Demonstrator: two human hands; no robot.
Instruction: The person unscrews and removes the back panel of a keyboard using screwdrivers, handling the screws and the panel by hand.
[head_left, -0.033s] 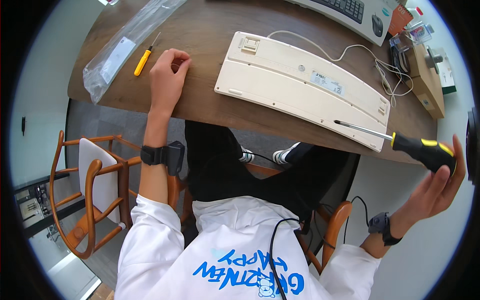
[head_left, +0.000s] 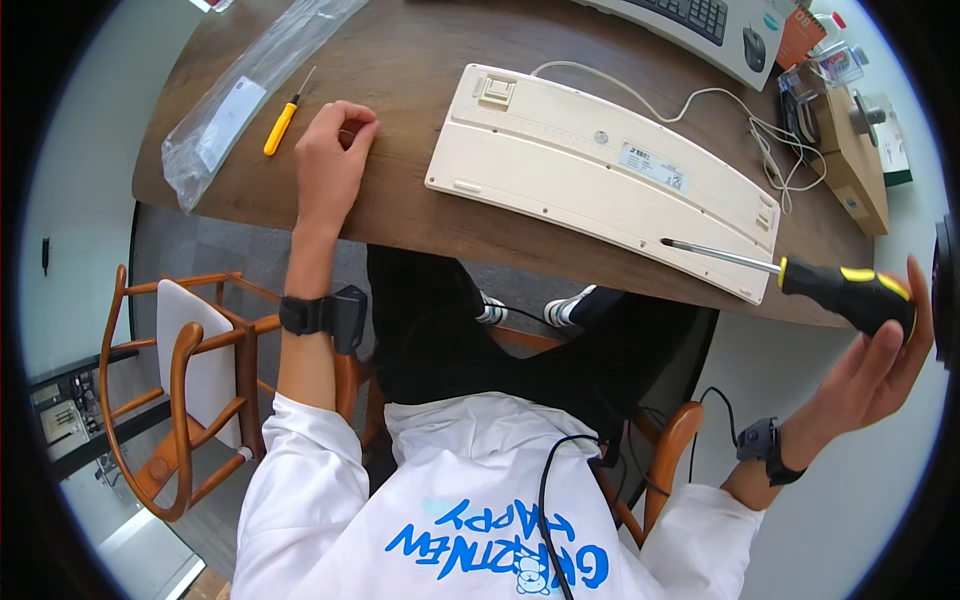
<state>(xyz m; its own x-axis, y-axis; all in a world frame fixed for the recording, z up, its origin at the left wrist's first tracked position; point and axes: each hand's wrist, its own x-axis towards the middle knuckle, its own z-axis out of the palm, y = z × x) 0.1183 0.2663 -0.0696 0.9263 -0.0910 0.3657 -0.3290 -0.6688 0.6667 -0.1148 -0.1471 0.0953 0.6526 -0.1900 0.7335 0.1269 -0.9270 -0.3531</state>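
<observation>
My right hand (head_left: 880, 370) is closed round the black-and-yellow handle of a large screwdriver (head_left: 840, 292), beyond the table's right front edge. Its metal shaft points left, with the dark tip over the near edge of a cream keyboard (head_left: 560, 165); whether the tip touches cannot be made out. That keyboard lies face down, showing its label, screw holes and folded feet. On the table to its left rests my left hand (head_left: 332, 150), fingers curled and thumb against them; anything inside is hidden. Left of that hand lies a small yellow screwdriver (head_left: 283, 127).
A clear plastic bag (head_left: 225, 120) lies at the table's left. The keyboard's cable (head_left: 690, 98) loops toward the right. At the back stand a keyboard-and-mouse box (head_left: 725, 50) and, further right, a brown cardboard box (head_left: 850, 160). A wooden chair (head_left: 190, 390) stands on the left.
The large screwdriver in my right hand has shifted very slightly left and away from me. My left hand stays in its place on the table.
</observation>
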